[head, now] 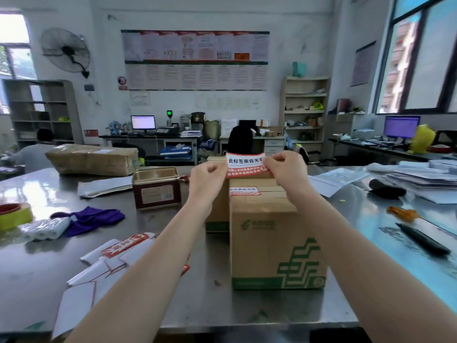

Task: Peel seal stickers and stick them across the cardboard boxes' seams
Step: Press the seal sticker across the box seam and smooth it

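Observation:
A red and white seal sticker [244,164] is held up in the air between both hands, above the boxes. My left hand [206,178] pinches its left edge and my right hand [286,169] pinches its right edge. Below stands a cardboard box [272,233] with a green logo; another seal sticker [244,191] lies stuck across its top seam. A second cardboard box [217,211] stands behind it to the left, mostly hidden. Several peeled backing papers and loose stickers [106,263] lie on the metal table [173,243] at the lower left.
A red tin [157,188] stands open left of the boxes, with a purple cloth [94,219], a wrapped white roll [44,229] and a yellow tape roll [14,214] further left. A taped parcel [92,159] lies behind. A black pen [422,240] and paper stacks [420,177] lie right.

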